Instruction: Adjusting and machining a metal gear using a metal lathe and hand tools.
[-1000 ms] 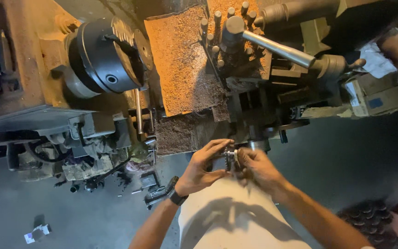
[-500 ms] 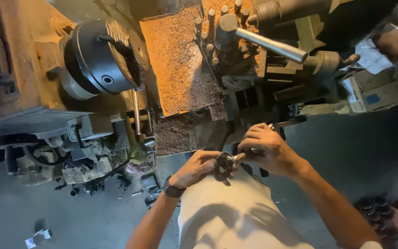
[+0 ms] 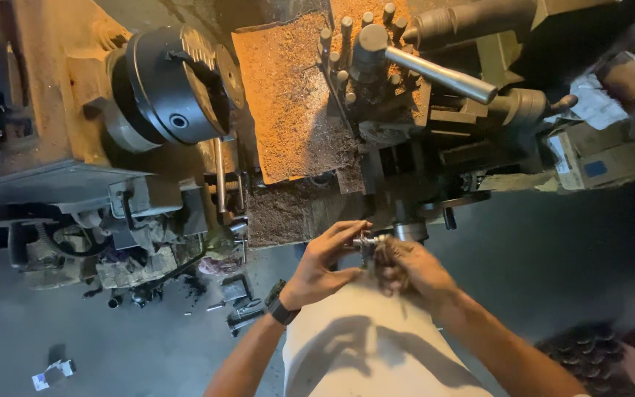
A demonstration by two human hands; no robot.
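Floor [image 3: 75, 323] here is dark grey concrete, grimy, with bits of scrap lying about under the machine; the room itself is dim, most of the light falling warm and orange on the lathe [image 3: 295, 110]; its bed is caked in brown swarf, and the black round chuck [image 3: 174, 84] sits off on the left end; one long steel handle [image 3: 442, 75] sticks out from the tool post toward the right. There's decent open floor to the right of the carriage and down the left side near a small crumpled packet [image 3: 51, 373]; the person is standing right up against the front edge of the machine, so not much slack there. Both hands meet just below the carriage handwheel [image 3: 453, 202]; the left hand [image 3: 325, 265] has its fingers curled around one end of a small metal part [image 3: 367, 242], thumb underneath; the right hand [image 3: 409, 266] grips the other end, fingers closed tight over it, so I can't really make out the part's shape. Count-wise: two hands, one part, one chuck, one black wristband [image 3: 281, 310] on the left wrist; a cardboard box [image 3: 604, 154] sits far right.
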